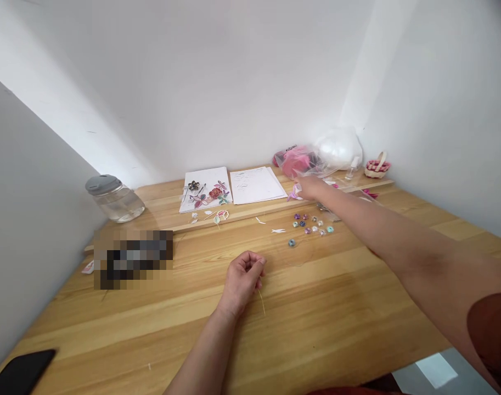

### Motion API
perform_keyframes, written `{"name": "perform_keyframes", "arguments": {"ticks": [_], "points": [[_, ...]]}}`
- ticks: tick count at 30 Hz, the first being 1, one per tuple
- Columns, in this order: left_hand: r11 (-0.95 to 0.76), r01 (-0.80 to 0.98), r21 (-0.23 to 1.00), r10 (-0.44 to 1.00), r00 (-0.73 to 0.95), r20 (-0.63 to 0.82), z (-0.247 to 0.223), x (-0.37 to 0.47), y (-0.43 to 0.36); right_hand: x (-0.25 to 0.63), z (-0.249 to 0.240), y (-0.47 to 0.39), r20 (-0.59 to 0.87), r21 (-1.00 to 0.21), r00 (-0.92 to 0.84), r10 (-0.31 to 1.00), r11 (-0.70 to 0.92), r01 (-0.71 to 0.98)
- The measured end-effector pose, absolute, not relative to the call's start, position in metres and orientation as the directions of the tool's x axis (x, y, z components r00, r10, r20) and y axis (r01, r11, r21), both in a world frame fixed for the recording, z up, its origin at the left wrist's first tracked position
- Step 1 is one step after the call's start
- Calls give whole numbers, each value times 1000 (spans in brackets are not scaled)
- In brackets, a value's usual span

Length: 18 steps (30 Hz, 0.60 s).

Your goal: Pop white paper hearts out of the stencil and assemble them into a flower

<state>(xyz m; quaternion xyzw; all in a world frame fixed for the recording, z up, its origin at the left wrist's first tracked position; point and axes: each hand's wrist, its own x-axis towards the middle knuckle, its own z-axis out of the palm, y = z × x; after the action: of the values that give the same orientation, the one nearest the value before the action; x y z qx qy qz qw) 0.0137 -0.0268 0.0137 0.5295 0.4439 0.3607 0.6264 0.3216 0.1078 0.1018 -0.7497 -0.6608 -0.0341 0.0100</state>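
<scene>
My left hand (pixel 245 274) is closed in a pinch above the middle of the wooden table (pixel 192 323). A thin pale thread (pixel 262 303) hangs down from its fingers. My right arm stretches to the back right, where my right hand (pixel 310 187) reaches beside a purple-pink item (pixel 294 192) and a clear plastic bag with pink contents (pixel 296 163). The right fingers are small and partly hidden, so their grip is unclear. Several small thread spools (pixel 315 229) lie between the hands, with a grey-blue one (pixel 291 242) nearest me.
Paper sheets (pixel 258 185) and flower pieces (pixel 215 193) lie at the back. A lidded water jug (pixel 115 200) stands left, a black phone (pixel 22 373) front left. A white bag (pixel 339 147), a small bottle (pixel 352 168) and a little basket (pixel 377 168) are back right.
</scene>
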Motion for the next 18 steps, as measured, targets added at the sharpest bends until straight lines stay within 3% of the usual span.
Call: {"name": "perform_keyframes", "arguments": {"ticks": [9, 12, 16, 18], "points": [[177, -40, 983, 917, 369, -150, 12, 13, -26, 314, 102, 94, 174, 76, 71, 982, -86, 993], [187, -102, 977, 918, 372, -137, 14, 12, -27, 290, 115, 69, 229, 63, -16, 973, 2, 998], [187, -154, 970, 937, 326, -129, 18, 12, -28, 227, 153, -15, 429, -156, -371, 824, 472, 868], [189, -151, 970, 949, 281, -142, 20, 12, -27, 194, 175, -71, 485, -146, -580, 655, 714, 685]]}}
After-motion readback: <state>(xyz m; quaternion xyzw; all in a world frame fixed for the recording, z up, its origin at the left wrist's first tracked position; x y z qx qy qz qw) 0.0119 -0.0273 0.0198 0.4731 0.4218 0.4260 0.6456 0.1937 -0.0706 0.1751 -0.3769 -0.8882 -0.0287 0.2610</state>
